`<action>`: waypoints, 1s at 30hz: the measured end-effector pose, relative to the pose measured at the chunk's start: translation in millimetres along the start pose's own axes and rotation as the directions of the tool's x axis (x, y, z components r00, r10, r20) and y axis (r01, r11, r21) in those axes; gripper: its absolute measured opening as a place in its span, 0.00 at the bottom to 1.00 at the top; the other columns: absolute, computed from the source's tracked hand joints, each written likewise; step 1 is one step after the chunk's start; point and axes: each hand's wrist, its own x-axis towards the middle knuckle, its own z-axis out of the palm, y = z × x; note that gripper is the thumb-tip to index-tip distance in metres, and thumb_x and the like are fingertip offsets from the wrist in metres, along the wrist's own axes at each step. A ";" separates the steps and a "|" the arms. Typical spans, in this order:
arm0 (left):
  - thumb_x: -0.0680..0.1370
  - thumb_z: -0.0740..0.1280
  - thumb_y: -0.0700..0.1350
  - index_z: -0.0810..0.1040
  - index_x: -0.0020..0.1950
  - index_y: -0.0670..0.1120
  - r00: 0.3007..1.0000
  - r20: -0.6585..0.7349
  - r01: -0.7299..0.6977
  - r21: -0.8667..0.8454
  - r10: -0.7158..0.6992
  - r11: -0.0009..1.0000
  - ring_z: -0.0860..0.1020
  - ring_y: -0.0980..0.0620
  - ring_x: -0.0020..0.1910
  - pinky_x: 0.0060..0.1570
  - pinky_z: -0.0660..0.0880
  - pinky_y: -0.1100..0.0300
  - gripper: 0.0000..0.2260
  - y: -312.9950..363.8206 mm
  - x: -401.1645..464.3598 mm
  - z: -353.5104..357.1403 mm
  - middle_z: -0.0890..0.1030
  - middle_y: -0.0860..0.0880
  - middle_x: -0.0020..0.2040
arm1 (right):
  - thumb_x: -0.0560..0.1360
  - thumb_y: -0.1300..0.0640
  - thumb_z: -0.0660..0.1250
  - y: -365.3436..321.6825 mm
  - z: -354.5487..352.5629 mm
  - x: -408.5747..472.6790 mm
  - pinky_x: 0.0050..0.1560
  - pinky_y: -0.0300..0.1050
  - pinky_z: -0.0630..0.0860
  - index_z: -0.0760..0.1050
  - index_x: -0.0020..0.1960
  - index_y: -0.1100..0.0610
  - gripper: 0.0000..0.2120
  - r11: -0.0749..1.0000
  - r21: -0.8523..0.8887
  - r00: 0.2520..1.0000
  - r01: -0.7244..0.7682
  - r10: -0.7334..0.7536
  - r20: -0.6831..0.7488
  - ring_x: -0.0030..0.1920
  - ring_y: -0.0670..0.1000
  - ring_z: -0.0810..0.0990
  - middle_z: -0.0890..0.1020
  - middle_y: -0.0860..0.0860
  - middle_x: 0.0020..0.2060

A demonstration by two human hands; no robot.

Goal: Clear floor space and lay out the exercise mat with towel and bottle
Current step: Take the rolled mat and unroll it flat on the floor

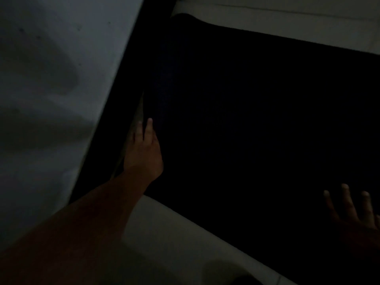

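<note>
Left hand [144, 149] grips dark mat [246, 120] edge; right hand [353, 210] spread flat on it

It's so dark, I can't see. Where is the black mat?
In the head view, the black exercise mat lies on the pale floor, filling the middle and right, with the left hand at its left edge.

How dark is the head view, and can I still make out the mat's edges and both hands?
Head view: heavily underexposed. The black mat shows no texture, but its edges stand out against the pale floor. The left hand is dim yet readable at the mat's left edge; the right hand is faint, cut off at the frame edge.
</note>
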 end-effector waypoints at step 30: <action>0.49 0.68 0.77 0.43 0.75 0.60 0.936 0.264 0.352 -0.662 -0.234 0.661 0.52 0.40 0.77 0.73 0.57 0.37 0.61 -44.2 52.5 102.9 0.51 0.45 0.78 | 0.56 0.26 0.71 -156.6 -94.7 28.2 0.63 0.82 0.39 0.20 0.71 0.46 0.70 0.947 -0.099 0.913 0.305 -0.320 -0.253 0.69 0.70 0.22 0.18 0.54 0.70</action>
